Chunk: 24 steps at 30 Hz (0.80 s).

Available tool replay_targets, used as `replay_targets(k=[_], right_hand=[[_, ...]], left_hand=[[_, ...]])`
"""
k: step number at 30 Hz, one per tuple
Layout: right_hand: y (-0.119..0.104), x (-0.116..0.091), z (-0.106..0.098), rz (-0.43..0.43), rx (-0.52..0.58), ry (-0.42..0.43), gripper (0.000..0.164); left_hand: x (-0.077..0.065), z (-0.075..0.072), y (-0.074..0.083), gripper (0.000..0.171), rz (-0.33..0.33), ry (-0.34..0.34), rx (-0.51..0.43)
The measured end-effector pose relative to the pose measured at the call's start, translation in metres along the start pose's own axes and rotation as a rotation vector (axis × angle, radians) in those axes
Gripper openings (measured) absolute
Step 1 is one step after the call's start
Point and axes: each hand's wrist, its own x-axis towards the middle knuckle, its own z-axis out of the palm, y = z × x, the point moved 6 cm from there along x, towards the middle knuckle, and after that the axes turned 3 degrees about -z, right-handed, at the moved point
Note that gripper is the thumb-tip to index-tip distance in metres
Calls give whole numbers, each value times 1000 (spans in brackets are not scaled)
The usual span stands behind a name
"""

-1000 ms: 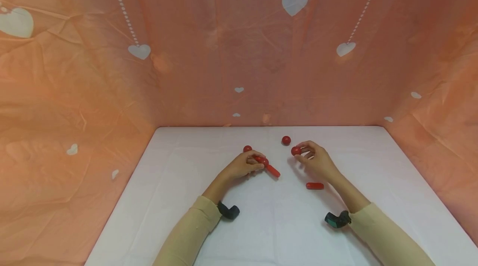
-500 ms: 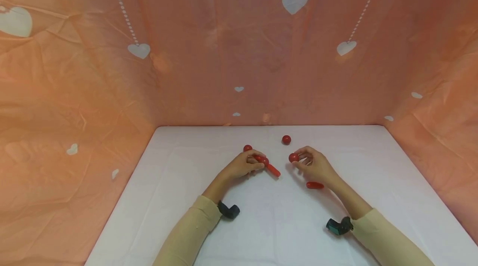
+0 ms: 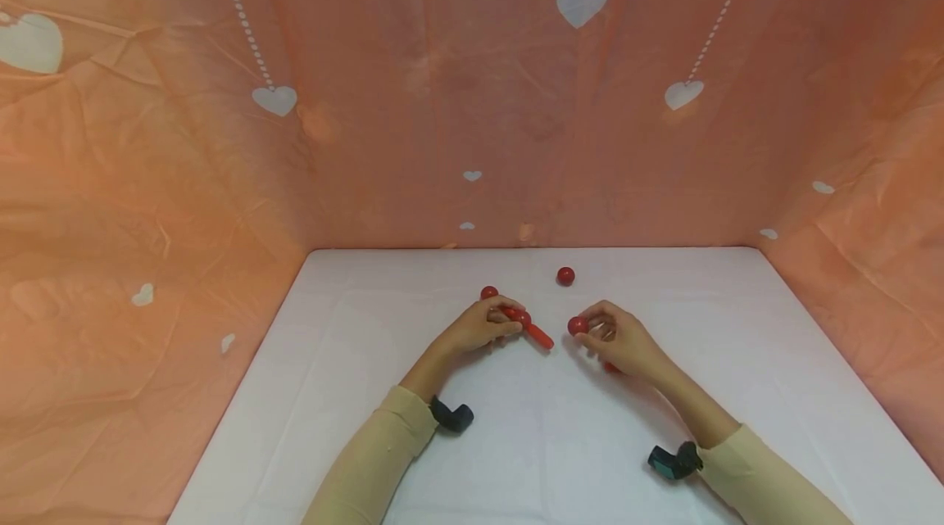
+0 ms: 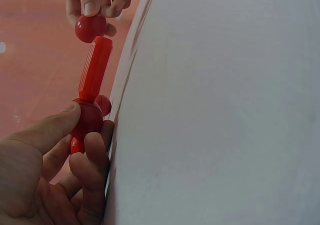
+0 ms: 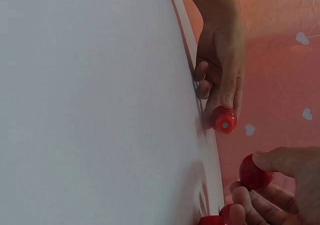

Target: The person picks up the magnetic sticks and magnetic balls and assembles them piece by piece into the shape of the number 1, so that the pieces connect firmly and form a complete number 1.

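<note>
1. Head view, left side: The left hand [image 3: 479,327] pinches the centre ball [image 3: 522,319]. The front rod [image 3: 541,337] extends from this ball to the near right. The left ball [image 3: 489,293] shows just beyond the left hand; whether it is joined to the other parts cannot be told.

2. Head view, right side: The right hand [image 3: 623,341] pinches the held ball [image 3: 578,326]. The loose rod [image 3: 611,367] lies on the tabletop [image 3: 553,443], mostly covered by the right hand. The far ball [image 3: 565,276] rests farther back, apart from both hands.

3. Head view, change: Over the last second, the right hand brings the held ball nearer and slightly left; the left hand keeps its position. The gap to the front rod is narrower. Judgement: these two parts are now close enough to be lined up.

4. Left wrist view: The front rod stands in line with the gripped centre ball. The held ball is at the rod's free end; contact cannot be confirmed from this angle.

5. Right wrist view: The rod end, with a grey dot [image 5: 225,125], faces the camera. The held ball is visibly apart from it.

6. Containers: None shows in any view.
</note>
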Motion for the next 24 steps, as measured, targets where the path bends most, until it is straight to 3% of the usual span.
replay_targets(k=[24], right_hand=[[-4,-16,19,-4,1,-90,31]], left_hand=[[-1,0,2,34,13,5,26]])
